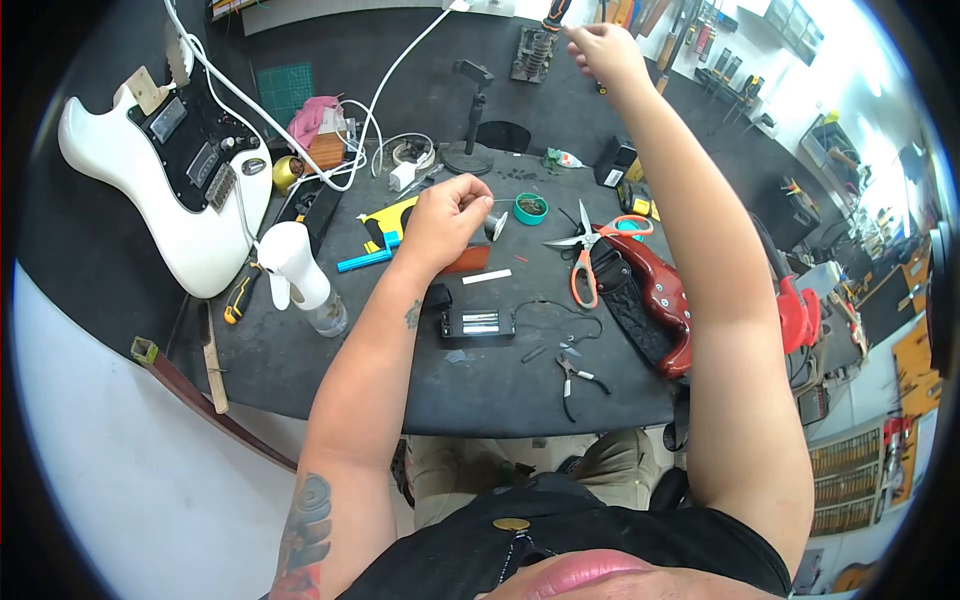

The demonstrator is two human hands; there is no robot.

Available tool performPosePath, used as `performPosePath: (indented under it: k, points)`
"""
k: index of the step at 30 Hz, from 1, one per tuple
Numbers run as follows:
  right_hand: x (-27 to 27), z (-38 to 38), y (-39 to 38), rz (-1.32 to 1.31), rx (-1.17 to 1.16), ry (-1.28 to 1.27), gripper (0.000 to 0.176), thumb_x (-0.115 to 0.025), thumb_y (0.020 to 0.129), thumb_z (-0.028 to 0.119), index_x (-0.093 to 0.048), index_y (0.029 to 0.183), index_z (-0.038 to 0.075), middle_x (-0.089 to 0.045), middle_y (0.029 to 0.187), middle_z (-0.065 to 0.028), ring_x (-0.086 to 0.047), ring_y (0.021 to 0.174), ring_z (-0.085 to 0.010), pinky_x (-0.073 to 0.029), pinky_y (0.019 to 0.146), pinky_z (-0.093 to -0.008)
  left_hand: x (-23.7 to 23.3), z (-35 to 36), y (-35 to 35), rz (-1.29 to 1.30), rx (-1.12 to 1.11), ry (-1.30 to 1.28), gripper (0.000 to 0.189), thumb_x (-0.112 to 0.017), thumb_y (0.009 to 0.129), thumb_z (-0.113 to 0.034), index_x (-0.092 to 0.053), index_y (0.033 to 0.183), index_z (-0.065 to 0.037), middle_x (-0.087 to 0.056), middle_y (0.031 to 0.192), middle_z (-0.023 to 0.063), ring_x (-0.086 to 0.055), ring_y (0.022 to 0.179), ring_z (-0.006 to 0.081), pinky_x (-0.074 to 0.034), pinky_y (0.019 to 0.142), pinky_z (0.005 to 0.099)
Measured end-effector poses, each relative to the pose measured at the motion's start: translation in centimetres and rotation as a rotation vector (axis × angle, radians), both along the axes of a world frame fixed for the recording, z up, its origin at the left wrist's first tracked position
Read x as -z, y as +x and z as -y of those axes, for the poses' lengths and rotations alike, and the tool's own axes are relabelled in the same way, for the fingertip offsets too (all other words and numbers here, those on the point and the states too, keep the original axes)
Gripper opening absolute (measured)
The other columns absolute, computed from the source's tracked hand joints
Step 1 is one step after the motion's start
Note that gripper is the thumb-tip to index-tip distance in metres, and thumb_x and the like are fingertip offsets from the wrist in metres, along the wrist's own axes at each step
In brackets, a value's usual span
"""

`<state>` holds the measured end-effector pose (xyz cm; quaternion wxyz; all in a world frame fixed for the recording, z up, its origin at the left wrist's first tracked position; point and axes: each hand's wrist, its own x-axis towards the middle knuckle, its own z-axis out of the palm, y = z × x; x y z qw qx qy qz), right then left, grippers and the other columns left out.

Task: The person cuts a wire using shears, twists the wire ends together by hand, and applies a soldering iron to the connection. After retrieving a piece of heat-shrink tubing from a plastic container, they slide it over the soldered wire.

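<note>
Well, the left hand [445, 215] sits over the middle of the tabletop. Its wrist is bent and its knuckles are up, and thumb and forefinger are pinched shut on a thin wire [500, 200] that pokes out toward a small spool [497, 226] just beside the fingertips. The forearm runs straight back from the near edge, elbow low.

The right hand [600, 45] is stretched far out on a nearly straight arm, up by the far edge. Its fingertips are bunched together in a tight pinch close to a tool rack [533, 52]. I cannot tell what, if anything, is between them.

Between the two arms lie orange-handled scissors [590, 255], blades open, with a teal tape roll [531, 208] just beyond them. A red guitar body [662, 295] lies along the right side under the right arm. Nearer the person, a small black box [478, 322] sits below the left hand, and small pliers [575, 375] rest close to the near edge.

Toward the far left corner a white guitar body [110, 150] lies flat. A white cable [300, 115] loops past it, and a white spray bottle [295, 265] lies on its side near the left edge.
</note>
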<state>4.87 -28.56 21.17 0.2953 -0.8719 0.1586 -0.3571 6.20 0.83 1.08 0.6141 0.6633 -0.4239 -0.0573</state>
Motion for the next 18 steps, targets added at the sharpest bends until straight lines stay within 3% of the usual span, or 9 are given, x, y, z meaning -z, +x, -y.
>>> performPosePath:
  k: [1,3,4,6,9,10,12,17,18]
  points:
    - [-0.4,2.6,3.3,-0.001,-0.003,-0.006,0.057,-0.076,0.098,0.050,-0.075,0.125,0.000,-0.078,0.097,-0.0115,-0.071,0.083,-0.0189,-0.058,0.075,-0.0316,0.0,0.0,-0.1,-0.024,0.009,-0.016,0.012,-0.071,0.102,-0.012,-0.073,0.103,-0.001,-0.073,0.092,-0.0006,-0.062,0.083,0.0061,-0.051,0.076,0.0262]
    - [0.0,5.2,7.9,0.291,0.409,-0.535,0.067,-0.077,0.094,0.059,-0.076,0.124,-0.001,-0.078,0.101,-0.0134,-0.072,0.086,-0.0210,-0.059,0.076,-0.0324,0.0,-0.1,-0.1,-0.035,0.023,-0.039,0.012,-0.071,0.102,-0.013,-0.073,0.103,-0.001,-0.073,0.091,-0.0005,-0.062,0.083,0.0063,-0.051,0.076,0.0265]
    - [-1.2,4.9,8.2,0.299,0.400,-0.546,0.067,-0.077,0.094,0.059,-0.076,0.124,-0.001,-0.078,0.101,-0.0134,-0.072,0.086,-0.0210,-0.059,0.076,-0.0324,-0.1,-0.1,-0.2,-0.024,0.028,-0.047,0.012,-0.071,0.102,-0.013,-0.073,0.103,-0.001,-0.072,0.091,-0.0004,-0.062,0.083,0.0063,-0.051,0.076,0.0267]
    - [-3.9,3.6,8.5,-0.216,0.216,-0.123,0.075,-0.078,0.091,0.064,-0.077,0.124,-0.003,-0.080,0.104,-0.0184,-0.077,0.089,-0.0315,-0.061,0.080,-0.0425,-0.7,-0.4,-0.6,-0.032,0.023,-0.026,0.016,-0.073,0.101,-0.016,-0.074,0.103,-0.001,-0.073,0.090,0.0010,-0.063,0.081,0.0074,-0.051,0.075,0.0272]
    - [-5.8,10.3,11.7,-0.018,0.432,-0.541,0.052,-0.068,0.103,0.044,-0.073,0.106,-0.008,-0.076,0.097,-0.0176,-0.073,0.085,-0.0277,-0.059,0.078,-0.0430,-0.8,-0.6,-0.3,0.028,-0.020,0.012,0.018,-0.072,0.100,-0.019,-0.073,0.102,-0.001,-0.073,0.090,0.0024,-0.064,0.083,0.0100,-0.052,0.077,0.0298]
    - [-6.0,5.0,7.7,0.441,0.269,-0.220,0.038,-0.079,0.096,0.037,-0.080,0.093,-0.001,-0.080,0.089,-0.0172,-0.078,0.083,-0.0284,-0.059,0.076,-0.0431,-0.4,-0.4,0.0,0.054,-0.027,-0.002,0.019,-0.072,0.100,-0.020,-0.073,0.102,-0.001,-0.073,0.090,0.0029,-0.065,0.085,0.0107,-0.053,0.078,0.0307]
    - [-6.8,1.2,0.3,0.492,0.265,-0.261,0.035,-0.067,0.100,0.030,-0.078,0.089,-0.001,-0.079,0.084,-0.0207,-0.078,0.079,-0.0319,-0.059,0.077,-0.0466,0.2,-0.1,0.5,0.021,0.004,-0.036,0.018,-0.072,0.099,-0.019,-0.073,0.102,-0.001,-0.075,0.093,0.0029,-0.066,0.089,0.0102,-0.054,0.082,0.0306]
    - [-3.5,-0.9,-15.3,0.922,-0.047,0.293,0.025,-0.061,0.108,0.031,-0.069,0.098,0.009,-0.060,0.076,0.0011,-0.056,0.060,-0.0144,-0.050,0.059,-0.0329,1.0,0.1,1.2,-0.044,0.126,0.020,0.019,-0.073,0.093,-0.018,-0.079,0.099,-0.002,-0.074,0.083,0.0009,-0.066,0.079,0.0081,-0.054,0.074,0.0292]
    - [-2.5,5.8,-18.5,0.874,0.049,0.416,0.034,-0.060,0.107,0.030,-0.067,0.102,-0.003,-0.072,0.094,-0.0142,-0.067,0.079,-0.0272,-0.057,0.073,-0.0462,1.2,0.0,1.4,-0.011,0.207,0.008,0.018,-0.073,0.093,-0.017,-0.080,0.098,-0.002,-0.074,0.083,0.0001,-0.065,0.079,0.0077,-0.053,0.074,0.0279]
